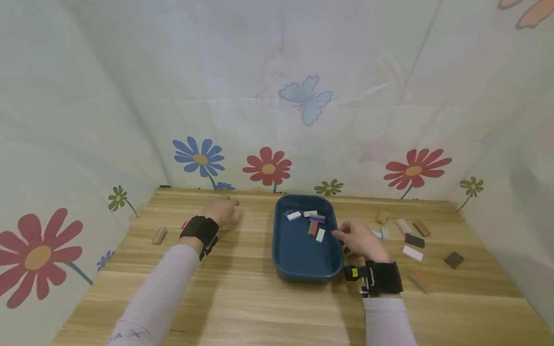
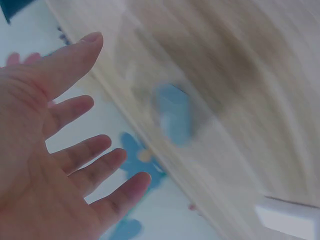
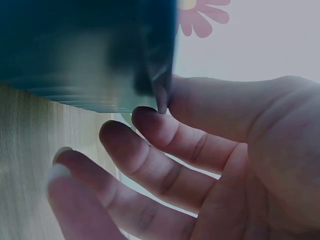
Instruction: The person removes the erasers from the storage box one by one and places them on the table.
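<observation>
My right hand (image 1: 359,239) pinches the right rim of a dark blue plastic tray (image 1: 298,259) between thumb and index finger; the right wrist view shows the rim (image 3: 162,97) between them, the other fingers below it. Several small blocks lie in the tray: white ones (image 1: 294,216), a purple-blue one (image 1: 317,218) and a reddish one (image 1: 312,228). Left of the tray, my left hand (image 1: 220,211) hovers over the table with spread fingers and holds nothing. Near it in the left wrist view are a blurred light blue block (image 2: 174,117) and a white block (image 2: 289,220), both hidden in the head view.
Right of the tray, several loose blocks lie scattered on the wooden table (image 1: 242,298), among them a black one (image 1: 414,240), a white one (image 1: 413,253) and a dark square one (image 1: 454,260). A tan block (image 1: 159,236) sits far left. Flower-patterned cloth (image 1: 346,134) encloses the table.
</observation>
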A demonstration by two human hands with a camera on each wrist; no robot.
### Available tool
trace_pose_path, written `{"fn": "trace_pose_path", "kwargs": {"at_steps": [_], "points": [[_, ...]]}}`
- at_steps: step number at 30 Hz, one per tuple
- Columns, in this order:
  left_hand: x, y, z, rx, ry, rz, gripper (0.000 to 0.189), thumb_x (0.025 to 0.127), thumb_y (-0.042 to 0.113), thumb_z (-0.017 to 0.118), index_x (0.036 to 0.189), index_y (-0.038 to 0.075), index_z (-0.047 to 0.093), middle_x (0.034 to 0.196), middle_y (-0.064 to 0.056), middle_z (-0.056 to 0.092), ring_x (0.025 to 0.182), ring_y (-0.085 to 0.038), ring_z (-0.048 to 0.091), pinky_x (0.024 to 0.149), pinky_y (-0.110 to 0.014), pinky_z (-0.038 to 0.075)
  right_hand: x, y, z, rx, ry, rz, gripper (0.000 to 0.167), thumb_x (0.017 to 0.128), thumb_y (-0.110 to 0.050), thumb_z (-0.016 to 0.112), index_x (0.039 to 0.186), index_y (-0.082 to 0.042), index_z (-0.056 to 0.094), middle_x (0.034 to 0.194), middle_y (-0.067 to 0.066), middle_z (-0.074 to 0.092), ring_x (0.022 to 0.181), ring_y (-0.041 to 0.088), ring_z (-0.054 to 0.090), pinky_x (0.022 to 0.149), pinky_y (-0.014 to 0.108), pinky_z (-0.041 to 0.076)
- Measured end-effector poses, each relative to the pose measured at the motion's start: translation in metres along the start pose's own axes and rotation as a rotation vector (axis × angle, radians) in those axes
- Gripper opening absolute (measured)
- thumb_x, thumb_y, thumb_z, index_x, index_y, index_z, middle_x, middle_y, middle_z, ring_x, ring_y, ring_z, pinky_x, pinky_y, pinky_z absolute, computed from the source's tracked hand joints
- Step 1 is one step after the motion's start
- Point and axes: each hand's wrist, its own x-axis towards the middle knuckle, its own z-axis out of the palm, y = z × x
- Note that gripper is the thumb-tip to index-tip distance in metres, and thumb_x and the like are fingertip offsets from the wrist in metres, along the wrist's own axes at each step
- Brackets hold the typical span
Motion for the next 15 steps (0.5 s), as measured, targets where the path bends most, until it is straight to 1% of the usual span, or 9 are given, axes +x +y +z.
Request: {"fn": "trace_pose_path", "kwargs": {"at_steps": [1,3,6,9,12,14,15], "points": [[0.000,0.008,-0.002,0.002,0.006,0.007,0.056,0.087,0.022,0.074,0.135,0.004,0.054,0.137,-0.024,0.048,0.124,-0.041,0.047,0.099,-0.053,0.039,0.000,0.000,0.000,0.003,-0.001,0.001,0.023,0.100,-0.022,0.056,0.090,-0.001,0.058,0.084,0.014,0.059,0.070,0.027,0.062,0.058,0.040,0.055],[0.005,0.020,-0.003,0.005,0.020,0.028,0.056,0.086,0.024,0.076,0.134,0.005,0.055,0.137,-0.022,0.048,0.122,-0.040,0.049,0.097,-0.051,0.042,-0.001,0.001,0.000,0.012,0.001,0.009,0.023,0.100,-0.022,0.056,0.089,-0.002,0.058,0.084,0.013,0.059,0.071,0.028,0.062,0.058,0.040,0.055],[0.013,0.036,-0.002,0.017,0.060,0.065,0.053,0.088,0.027,0.073,0.134,0.006,0.056,0.136,-0.020,0.048,0.123,-0.037,0.049,0.098,-0.049,0.042,-0.001,0.001,0.000,0.024,0.002,0.020,0.023,0.100,-0.022,0.056,0.090,-0.001,0.058,0.085,0.013,0.059,0.071,0.028,0.063,0.059,0.040,0.055],[0.021,0.054,-0.004,0.056,0.110,0.094,0.050,0.092,0.031,0.069,0.135,0.008,0.056,0.139,-0.019,0.046,0.126,-0.036,0.046,0.101,-0.050,0.039,0.000,0.001,0.000,0.030,0.009,0.020,0.023,0.100,-0.022,0.057,0.091,-0.001,0.059,0.085,0.013,0.059,0.070,0.028,0.063,0.059,0.041,0.055],[0.022,0.075,-0.011,0.092,0.130,0.136,0.048,0.094,0.033,0.065,0.134,0.008,0.057,0.144,-0.019,0.044,0.132,-0.036,0.041,0.106,-0.049,0.035,0.001,0.001,0.001,0.030,0.008,0.019,0.023,0.100,-0.022,0.057,0.092,-0.001,0.059,0.085,0.014,0.059,0.069,0.028,0.063,0.059,0.040,0.055],[0.022,0.091,-0.016,0.128,0.136,0.182,0.047,0.096,0.035,0.062,0.135,0.009,0.057,0.144,-0.019,0.044,0.132,-0.035,0.042,0.106,-0.047,0.036,0.001,0.002,0.001,0.027,0.008,0.023,0.023,0.100,-0.022,0.057,0.092,-0.001,0.059,0.085,0.014,0.059,0.069,0.027,0.064,0.059,0.040,0.055],[0.021,0.099,-0.018,0.138,0.130,0.209,0.046,0.097,0.036,0.061,0.134,0.009,0.058,0.142,-0.018,0.045,0.129,-0.034,0.046,0.104,-0.045,0.038,0.002,0.001,0.001,0.025,0.010,0.023,0.023,0.100,-0.022,0.057,0.091,-0.001,0.059,0.084,0.013,0.060,0.069,0.027,0.064,0.058,0.040,0.055]]}}
